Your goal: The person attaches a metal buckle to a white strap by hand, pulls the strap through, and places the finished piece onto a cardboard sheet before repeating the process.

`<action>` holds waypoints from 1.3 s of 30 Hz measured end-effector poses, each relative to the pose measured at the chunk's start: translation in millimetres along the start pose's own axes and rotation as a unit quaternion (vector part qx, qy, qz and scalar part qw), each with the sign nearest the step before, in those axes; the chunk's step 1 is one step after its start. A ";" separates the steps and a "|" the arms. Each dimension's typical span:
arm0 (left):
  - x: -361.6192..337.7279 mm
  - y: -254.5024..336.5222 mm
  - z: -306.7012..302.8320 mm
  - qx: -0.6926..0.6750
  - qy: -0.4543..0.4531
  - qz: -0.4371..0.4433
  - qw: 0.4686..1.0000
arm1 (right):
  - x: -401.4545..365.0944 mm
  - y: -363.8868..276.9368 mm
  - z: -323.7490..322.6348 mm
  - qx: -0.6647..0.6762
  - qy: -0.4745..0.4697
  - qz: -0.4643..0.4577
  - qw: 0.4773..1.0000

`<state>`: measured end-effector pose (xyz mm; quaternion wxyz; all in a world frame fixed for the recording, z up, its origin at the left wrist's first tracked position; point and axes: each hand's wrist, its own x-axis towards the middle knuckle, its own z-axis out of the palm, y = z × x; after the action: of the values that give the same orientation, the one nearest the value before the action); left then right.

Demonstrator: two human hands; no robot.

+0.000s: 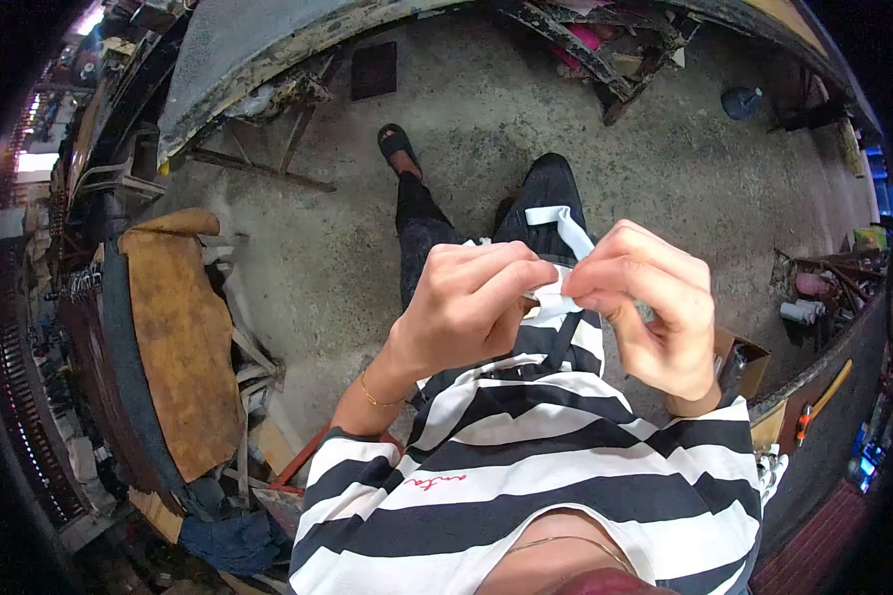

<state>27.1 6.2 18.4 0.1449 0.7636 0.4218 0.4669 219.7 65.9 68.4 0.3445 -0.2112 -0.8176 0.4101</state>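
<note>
A narrow white strap [567, 228] loops up between my two hands, above my lap. My left hand [466, 302] is closed in a pinch on the strap's white material, its fingertips hidden behind the knuckles. Close beside it, my right hand [653, 302] pinches the same strap between thumb and curled fingers. One loose end of the strap bends away over my dark trouser leg [551, 183]. The fingertips of both hands almost meet.
A worn brown padded board [181, 342] stands at the left. Grey work tables [268, 50] run along the far side. At right are a cardboard box [742, 359], white rolls [802, 312] and a dark-edged bench [824, 436]. A blue container [740, 102] rests on the concrete floor [308, 238].
</note>
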 end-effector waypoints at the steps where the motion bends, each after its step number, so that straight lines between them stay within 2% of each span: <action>1: -0.2 0.4 -1.1 0.014 0.005 -0.006 1.000 | -0.6 3.2 3.8 0.000 0.000 -0.002 1.000; 9: -4.7 -0.9 -2.2 0.014 0.018 -0.012 1.000 | 1.1 18.0 15.3 -0.032 0.046 -0.096 0.994; 12: -5.3 0.7 -1.7 0.008 0.017 -0.003 1.000 | 2.1 21.9 8.2 0.071 -0.012 -0.031 0.997; 17: -6.3 1.2 1.6 -0.031 0.024 0.011 0.999 | 1.3 25.6 0.4 0.192 -0.047 0.032 0.980; 19: -8.1 2.0 2.3 -0.031 0.024 0.009 0.999 | -0.2 24.2 -1.8 0.277 -0.071 0.097 0.953; 23: -8.5 1.7 2.7 -0.043 0.028 0.012 0.999 | -7.5 20.4 2.9 0.405 -0.016 0.192 0.894; 24: -8.8 1.2 2.4 -0.043 0.028 0.013 0.999 | -6.4 20.6 0.9 0.405 -0.016 0.190 0.894; 26: -7.9 2.1 0.6 -0.044 0.026 0.017 0.999 | -2.9 21.3 -5.4 0.260 -0.068 0.076 0.960; 30: -4.9 1.8 -0.2 -0.037 0.020 0.015 0.999 | 0.2 18.7 -7.8 0.185 -0.074 0.014 0.980; 33: -6.1 1.9 0.0 -0.039 0.023 0.014 0.999 | 1.3 14.7 -7.0 0.128 -0.065 -0.023 0.989; 37: -3.0 3.2 -1.6 -0.009 0.005 0.016 1.000 | 1.4 7.8 -4.7 0.061 -0.077 -0.016 0.995; 39: 0.2 5.3 -4.7 0.004 0.018 0.021 1.000 | 5.4 6.7 1.6 0.070 -0.024 -0.020 0.997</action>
<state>26.0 2.3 24.2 0.1241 0.7647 0.4100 0.4813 215.3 72.3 64.4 0.3471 -0.1601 -0.7990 0.4642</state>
